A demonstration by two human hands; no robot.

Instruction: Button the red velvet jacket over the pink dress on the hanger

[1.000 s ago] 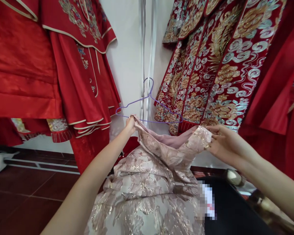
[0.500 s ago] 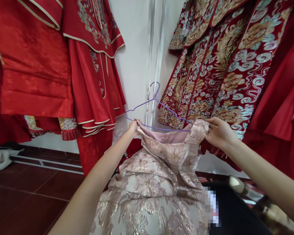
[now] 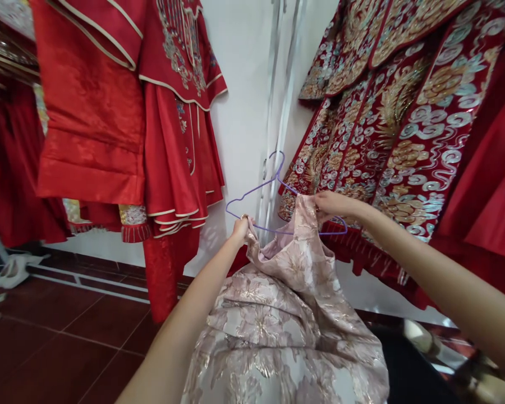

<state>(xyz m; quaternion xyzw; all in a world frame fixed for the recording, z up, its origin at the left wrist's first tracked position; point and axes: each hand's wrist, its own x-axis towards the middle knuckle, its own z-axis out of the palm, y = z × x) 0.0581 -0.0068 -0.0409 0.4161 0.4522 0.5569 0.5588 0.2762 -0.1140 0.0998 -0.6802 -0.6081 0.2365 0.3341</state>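
A pale pink dress [image 3: 273,331] with a metallic gold flower pattern hangs down in front of me, its neckline turned up. A thin purple hanger [image 3: 252,192] passes behind the neckline, and both of its ends show outside the dress. My left hand [image 3: 240,230] is closed on the left shoulder of the dress, just below the hanger's left end. With closed fingers my right hand [image 3: 330,205] grips the top of the right shoulder strap, in front of the hanger's right arm. Whether either hand also touches the hanger cannot be made out.
Red embroidered garments [image 3: 180,140] hang on the left, and a heavily beaded red gown [image 3: 387,123] on the right. A pale metal pole [image 3: 278,101] stands between them. White shoes [image 3: 13,271] lie at far left by a low white rail [image 3: 92,286]. Something black [image 3: 416,365] sits lower right.
My right hand has moved inward and up with the right strap, uncovering the hanger's right end. The dress's neck opening has narrowed. The whole view has shifted slightly.
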